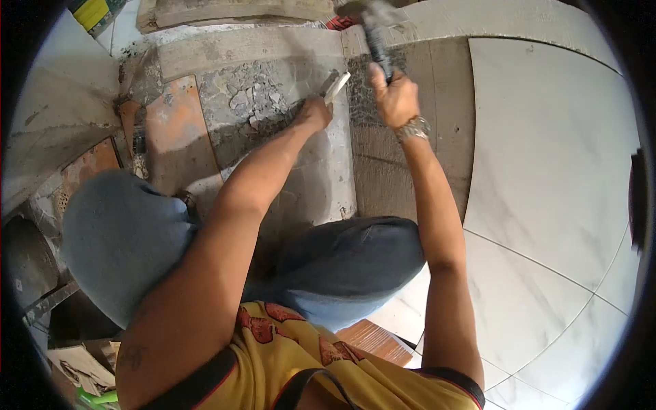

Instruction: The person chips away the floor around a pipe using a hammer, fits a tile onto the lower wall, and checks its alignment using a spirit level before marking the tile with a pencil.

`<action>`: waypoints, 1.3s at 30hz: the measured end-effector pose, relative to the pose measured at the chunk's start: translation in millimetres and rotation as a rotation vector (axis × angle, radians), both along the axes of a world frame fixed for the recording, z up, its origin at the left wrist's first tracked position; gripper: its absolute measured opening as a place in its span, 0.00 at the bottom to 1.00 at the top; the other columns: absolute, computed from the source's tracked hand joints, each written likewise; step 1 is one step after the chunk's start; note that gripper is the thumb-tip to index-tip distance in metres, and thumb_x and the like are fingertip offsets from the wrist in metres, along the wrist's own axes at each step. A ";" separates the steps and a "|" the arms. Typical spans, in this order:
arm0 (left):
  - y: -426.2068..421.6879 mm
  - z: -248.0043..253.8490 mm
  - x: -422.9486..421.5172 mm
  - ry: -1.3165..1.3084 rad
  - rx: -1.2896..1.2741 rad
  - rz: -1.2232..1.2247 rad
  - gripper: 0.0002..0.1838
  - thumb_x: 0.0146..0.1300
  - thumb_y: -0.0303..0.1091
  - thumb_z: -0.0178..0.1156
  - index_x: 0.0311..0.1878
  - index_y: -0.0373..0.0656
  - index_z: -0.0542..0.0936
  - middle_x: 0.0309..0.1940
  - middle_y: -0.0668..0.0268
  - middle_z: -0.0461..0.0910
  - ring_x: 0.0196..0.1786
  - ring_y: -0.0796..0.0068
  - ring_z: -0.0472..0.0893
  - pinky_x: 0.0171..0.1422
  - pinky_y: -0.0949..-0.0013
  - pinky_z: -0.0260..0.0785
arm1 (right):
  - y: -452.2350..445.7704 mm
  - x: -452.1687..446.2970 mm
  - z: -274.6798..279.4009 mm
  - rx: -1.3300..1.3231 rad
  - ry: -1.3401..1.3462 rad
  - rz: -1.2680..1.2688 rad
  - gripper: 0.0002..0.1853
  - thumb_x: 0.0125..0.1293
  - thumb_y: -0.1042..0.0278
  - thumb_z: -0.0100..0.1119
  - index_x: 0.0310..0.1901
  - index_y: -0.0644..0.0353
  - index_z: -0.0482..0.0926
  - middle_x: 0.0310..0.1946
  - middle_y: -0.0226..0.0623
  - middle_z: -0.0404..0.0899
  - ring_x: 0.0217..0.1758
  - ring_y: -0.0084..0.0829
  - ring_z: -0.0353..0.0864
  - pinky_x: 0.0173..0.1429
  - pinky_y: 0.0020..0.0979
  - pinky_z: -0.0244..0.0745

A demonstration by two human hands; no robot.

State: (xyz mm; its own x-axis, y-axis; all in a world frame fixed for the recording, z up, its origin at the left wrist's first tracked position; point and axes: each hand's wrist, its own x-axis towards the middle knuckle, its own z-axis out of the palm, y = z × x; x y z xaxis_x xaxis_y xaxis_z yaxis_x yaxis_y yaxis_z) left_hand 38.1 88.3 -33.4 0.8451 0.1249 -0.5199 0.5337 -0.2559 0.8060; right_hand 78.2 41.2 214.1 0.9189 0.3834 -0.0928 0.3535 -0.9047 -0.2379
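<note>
My left hand [316,115] is closed around a chisel [337,87], whose pale end sticks up from the fist; its lower end is hidden. Beside it lies a chipped concrete surface [287,78] with loose broken flakes [254,101]. Raised to the right, my right hand [398,101] grips a hammer [378,46] by its dark handle. The hammer's head is smeared by motion near the top of the view. A metal watch sits on the right wrist.
Large white marbled tiles [547,157] cover the wall or floor at the right. Orange-brown tile pieces [179,130] lean at the left. A concrete ledge [246,51] runs behind the rubble. Cardboard scraps [82,365] lie at the lower left. My bent knees frame the work spot.
</note>
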 end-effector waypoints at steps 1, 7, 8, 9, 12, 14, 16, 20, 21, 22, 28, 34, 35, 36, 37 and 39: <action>6.6 7.9 -1.9 0.017 -0.061 0.010 0.21 0.69 0.45 0.59 0.52 0.35 0.82 0.44 0.43 0.85 0.50 0.46 0.85 0.53 0.49 0.77 | -15.8 13.0 -26.9 -0.194 -0.033 0.000 0.39 0.70 0.28 0.52 0.41 0.69 0.84 0.35 0.63 0.85 0.45 0.59 0.87 0.49 0.51 0.81; -4.9 -25.3 17.8 0.032 0.112 -0.129 0.26 0.72 0.51 0.54 0.56 0.36 0.81 0.47 0.46 0.85 0.49 0.46 0.86 0.50 0.49 0.79 | 16.7 7.5 3.7 -0.302 -0.006 0.001 0.37 0.70 0.32 0.54 0.41 0.70 0.84 0.42 0.69 0.82 0.52 0.65 0.83 0.57 0.53 0.78; 3.8 -17.6 21.0 -0.005 0.115 -0.162 0.26 0.72 0.51 0.54 0.57 0.36 0.80 0.49 0.45 0.84 0.51 0.46 0.85 0.52 0.49 0.79 | 27.2 6.7 17.2 -0.239 -0.039 0.017 0.37 0.70 0.32 0.54 0.41 0.70 0.84 0.41 0.68 0.83 0.51 0.65 0.83 0.56 0.53 0.78; 16.1 -6.3 17.0 -0.037 0.116 -0.200 0.27 0.72 0.52 0.53 0.58 0.35 0.80 0.51 0.45 0.83 0.53 0.45 0.84 0.54 0.49 0.78 | 34.3 1.8 25.9 -0.162 -0.102 0.042 0.38 0.70 0.31 0.54 0.40 0.72 0.83 0.38 0.68 0.83 0.49 0.65 0.83 0.54 0.54 0.78; 17.0 -1.4 6.3 -0.033 0.106 -0.131 0.23 0.71 0.49 0.55 0.54 0.38 0.82 0.49 0.46 0.84 0.54 0.47 0.84 0.55 0.50 0.78 | 26.2 1.8 10.7 0.029 -0.078 0.013 0.39 0.70 0.31 0.53 0.41 0.73 0.83 0.34 0.68 0.82 0.47 0.66 0.83 0.53 0.55 0.79; 10.6 5.6 5.4 -0.013 0.088 -0.005 0.19 0.70 0.46 0.58 0.50 0.41 0.86 0.45 0.48 0.86 0.54 0.49 0.85 0.55 0.52 0.78 | -5.3 16.1 -28.6 -0.262 -0.061 -0.017 0.40 0.70 0.31 0.52 0.45 0.73 0.82 0.39 0.71 0.82 0.52 0.65 0.83 0.57 0.54 0.78; 9.1 6.4 -5.0 -0.072 0.050 0.013 0.20 0.70 0.47 0.57 0.52 0.41 0.85 0.48 0.48 0.85 0.56 0.47 0.84 0.57 0.51 0.77 | -25.1 24.9 -48.3 -0.495 -0.025 -0.023 0.40 0.70 0.31 0.51 0.48 0.73 0.82 0.43 0.72 0.82 0.54 0.65 0.82 0.60 0.54 0.77; 18.7 -2.1 10.4 0.006 -0.019 -0.038 0.23 0.70 0.48 0.57 0.57 0.41 0.83 0.55 0.46 0.83 0.60 0.44 0.81 0.62 0.51 0.76 | 23.3 12.2 14.7 -0.372 0.071 -0.058 0.40 0.70 0.30 0.51 0.52 0.71 0.82 0.48 0.70 0.81 0.56 0.64 0.81 0.61 0.53 0.76; 17.4 -2.0 13.3 0.007 0.068 -0.057 0.24 0.70 0.47 0.58 0.60 0.40 0.82 0.56 0.45 0.82 0.60 0.45 0.81 0.62 0.51 0.75 | 26.4 9.4 14.7 -0.289 -0.037 -0.047 0.38 0.71 0.31 0.51 0.52 0.69 0.82 0.47 0.69 0.82 0.56 0.65 0.81 0.60 0.53 0.77; 15.1 -4.2 11.8 0.014 0.061 -0.048 0.24 0.70 0.47 0.58 0.60 0.40 0.82 0.56 0.45 0.82 0.60 0.45 0.82 0.62 0.51 0.75 | 27.2 6.1 16.0 -0.231 -0.023 -0.048 0.38 0.71 0.31 0.51 0.52 0.68 0.82 0.47 0.69 0.82 0.56 0.65 0.81 0.61 0.53 0.76; 12.5 1.9 5.9 0.031 0.007 -0.065 0.23 0.71 0.47 0.58 0.58 0.40 0.82 0.53 0.47 0.84 0.59 0.46 0.83 0.60 0.49 0.76 | -36.2 40.0 -67.0 -0.492 0.018 0.026 0.38 0.70 0.31 0.51 0.51 0.68 0.83 0.46 0.64 0.84 0.54 0.64 0.82 0.60 0.53 0.78; 18.9 -27.7 16.6 -0.193 0.073 -0.091 0.28 0.69 0.51 0.56 0.53 0.31 0.82 0.46 0.38 0.84 0.54 0.41 0.84 0.58 0.49 0.76 | 57.4 -2.4 34.2 -0.150 -0.072 0.032 0.37 0.70 0.32 0.51 0.44 0.68 0.85 0.43 0.67 0.83 0.51 0.65 0.83 0.56 0.53 0.79; 18.8 -29.2 17.5 -0.157 0.065 -0.084 0.28 0.69 0.51 0.57 0.53 0.31 0.82 0.48 0.39 0.84 0.54 0.42 0.84 0.57 0.49 0.77 | 60.1 -4.1 36.6 -0.093 -0.077 0.021 0.37 0.70 0.32 0.51 0.44 0.67 0.85 0.42 0.67 0.83 0.50 0.65 0.83 0.56 0.53 0.79; 19.5 -26.9 20.1 -0.126 0.059 -0.076 0.27 0.69 0.50 0.57 0.54 0.31 0.82 0.49 0.40 0.84 0.54 0.43 0.84 0.57 0.50 0.77 | 62.3 -3.8 38.2 -0.034 -0.087 0.009 0.36 0.70 0.31 0.51 0.44 0.67 0.85 0.42 0.67 0.83 0.50 0.65 0.83 0.56 0.53 0.79; 18.3 -23.2 20.5 -0.093 0.050 -0.067 0.27 0.69 0.50 0.58 0.54 0.32 0.82 0.50 0.40 0.83 0.55 0.44 0.84 0.57 0.51 0.78 | 50.5 1.5 20.2 -0.031 -0.076 -0.005 0.36 0.71 0.32 0.52 0.46 0.66 0.85 0.42 0.66 0.83 0.51 0.64 0.83 0.56 0.54 0.78; 18.0 -10.4 15.6 -0.010 0.012 -0.057 0.26 0.70 0.49 0.58 0.55 0.32 0.83 0.51 0.42 0.83 0.55 0.46 0.84 0.57 0.52 0.79 | 0.4 27.1 -28.8 -0.373 -0.008 0.140 0.36 0.71 0.32 0.52 0.47 0.66 0.85 0.42 0.65 0.84 0.51 0.63 0.83 0.57 0.54 0.78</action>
State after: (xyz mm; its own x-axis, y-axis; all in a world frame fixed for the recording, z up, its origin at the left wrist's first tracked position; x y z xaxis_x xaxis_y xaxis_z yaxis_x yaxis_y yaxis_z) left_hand 53.6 106.3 -43.8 0.8559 0.0824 -0.5105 0.5103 -0.2953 0.8077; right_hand 105.3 41.7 185.3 0.8614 0.4464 -0.2425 0.4801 -0.8713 0.1014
